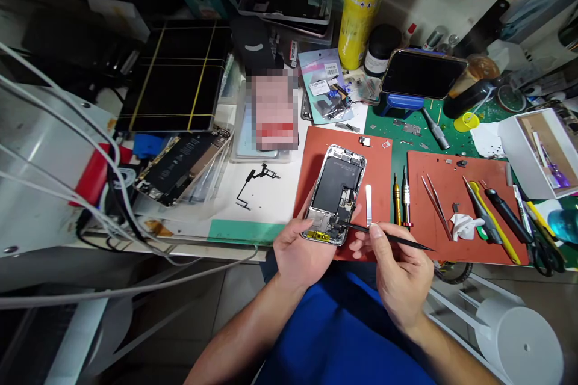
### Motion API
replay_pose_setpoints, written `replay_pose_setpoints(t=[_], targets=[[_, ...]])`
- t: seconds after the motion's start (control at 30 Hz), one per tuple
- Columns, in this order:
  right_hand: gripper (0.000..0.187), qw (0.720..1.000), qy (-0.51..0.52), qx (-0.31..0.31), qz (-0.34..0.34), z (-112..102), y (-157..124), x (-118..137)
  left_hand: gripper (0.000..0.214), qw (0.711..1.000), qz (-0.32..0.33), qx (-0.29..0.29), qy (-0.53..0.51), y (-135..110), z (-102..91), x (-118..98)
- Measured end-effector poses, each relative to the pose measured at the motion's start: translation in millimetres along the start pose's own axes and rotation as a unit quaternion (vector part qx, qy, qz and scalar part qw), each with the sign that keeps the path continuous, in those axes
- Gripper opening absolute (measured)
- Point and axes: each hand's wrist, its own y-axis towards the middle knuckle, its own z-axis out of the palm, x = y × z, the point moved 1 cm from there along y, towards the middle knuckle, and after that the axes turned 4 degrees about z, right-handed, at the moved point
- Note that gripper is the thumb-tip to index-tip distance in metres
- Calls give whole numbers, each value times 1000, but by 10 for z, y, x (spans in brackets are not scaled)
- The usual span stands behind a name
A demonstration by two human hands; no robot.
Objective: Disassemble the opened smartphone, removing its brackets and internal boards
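In the head view, an opened phone (pixel 338 194) was just below the middle of the frame, tilted, its inside facing up. The left hand (pixel 295 252) cradled it from beneath, the thumb along its lower left edge. The right hand (pixel 400 267), lower right of centre, pinched a slim black tool (pixel 409 242) between thumb and fingers, its tip at the phone's lower inner parts, near a yellow strip (pixel 318 235). Whether the tip pressed on a part or stood just above it could not be told.

The step in hand looked like fine work among the small parts beside the dark battery (pixel 329 177). As a judgement, the next move called for a firm cradle from the left hand and a light, well-aimed tip, since a slip could nick a neighbouring part or the battery.

Behind the phone lay a reddish mat (pixel 316 141), with a flat metal pick (pixel 369 204) to the phone's right. Further right in the frame were two screwdrivers (pixel 397 198), side by side, then steel tweezers (pixel 436 204) and a crumpled white tissue (pixel 464 226). Left of centre, a thin black flex cable (pixel 259 172) lay on white paper (pixel 280 192).
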Motion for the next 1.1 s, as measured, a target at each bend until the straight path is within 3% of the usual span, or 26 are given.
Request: replay_pose_setpoints(t=[0.37,0.5,0.67,0.9,1.1], targets=[[10,983,-150,-5,-106,-14,-23,14,39,999,39,3,27,-1,-39,36],[12,999,-33,5,10,-1,42,-17,36,999,32,-8,26,-27,-39,26],[24,983,112,16,148,37,145,-6,35,1000,19,-4,19,-36,-81,22],[27,981,125,-7,148,82,102,-9,38,999,25,-17,16,-21,-55,18],[23,970,148,12,192,97,105,-10,46,999,17,-27,8,-16,-15,23]])
